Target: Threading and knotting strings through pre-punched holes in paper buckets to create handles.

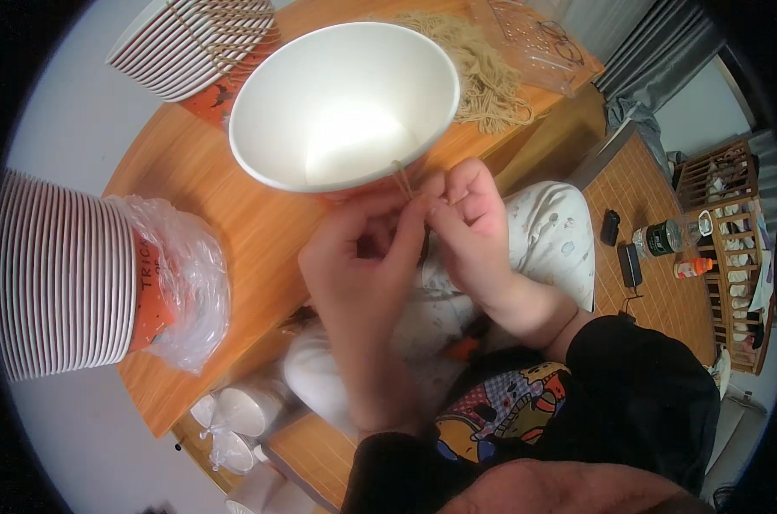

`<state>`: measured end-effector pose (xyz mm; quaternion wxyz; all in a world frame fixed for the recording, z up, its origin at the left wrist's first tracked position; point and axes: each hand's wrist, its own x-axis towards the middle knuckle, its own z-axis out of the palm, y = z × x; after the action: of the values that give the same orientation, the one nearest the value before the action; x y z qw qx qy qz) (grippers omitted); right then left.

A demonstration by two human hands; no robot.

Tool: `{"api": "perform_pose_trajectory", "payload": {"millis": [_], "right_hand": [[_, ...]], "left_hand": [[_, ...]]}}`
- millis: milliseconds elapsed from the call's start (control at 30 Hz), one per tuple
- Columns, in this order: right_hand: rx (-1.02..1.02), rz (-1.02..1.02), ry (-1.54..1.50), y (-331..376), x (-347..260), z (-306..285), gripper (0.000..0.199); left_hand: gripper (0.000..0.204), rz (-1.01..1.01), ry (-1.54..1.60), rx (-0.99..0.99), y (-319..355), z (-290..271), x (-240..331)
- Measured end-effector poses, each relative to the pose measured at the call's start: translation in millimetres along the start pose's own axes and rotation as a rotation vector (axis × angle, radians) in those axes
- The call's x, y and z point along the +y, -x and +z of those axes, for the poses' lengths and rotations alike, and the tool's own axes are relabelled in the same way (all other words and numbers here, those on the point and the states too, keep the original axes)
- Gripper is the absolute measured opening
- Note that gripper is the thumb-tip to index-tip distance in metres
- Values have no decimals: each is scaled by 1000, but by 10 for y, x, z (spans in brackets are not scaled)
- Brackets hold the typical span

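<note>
A large white paper bucket (277, 111) stands on the wooden table, its open mouth tilted toward me. A thin tan cord (402, 178) passes through its near rim and runs down to my fingers. My left hand (358, 244) is closed, with thumb and forefinger pinching the cord just below the rim. Right beside it, my right hand (470, 218) is also closed, its thumb and forefinger meeting the left fingertips at the cord. The cord's end is hidden between the fingers.
A nested stack of paper buckets (63, 274) in a clear plastic bag (196, 283) lies at the left. Behind is another stack (178, 51) with cord handles. A heap of tan cord (482, 73) and a clear tray (525, 34) lie at the table's far right.
</note>
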<state>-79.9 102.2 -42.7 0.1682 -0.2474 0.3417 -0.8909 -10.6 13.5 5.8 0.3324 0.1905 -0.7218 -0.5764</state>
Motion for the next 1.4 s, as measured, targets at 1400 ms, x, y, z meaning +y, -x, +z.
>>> {"api": "perform_pose_trajectory", "payload": {"millis": [1400], "right_hand": [[-85,148,-81,-27,-260,18,24]], "left_hand": [[6,-150,414,-53,13,-97,60]]}}
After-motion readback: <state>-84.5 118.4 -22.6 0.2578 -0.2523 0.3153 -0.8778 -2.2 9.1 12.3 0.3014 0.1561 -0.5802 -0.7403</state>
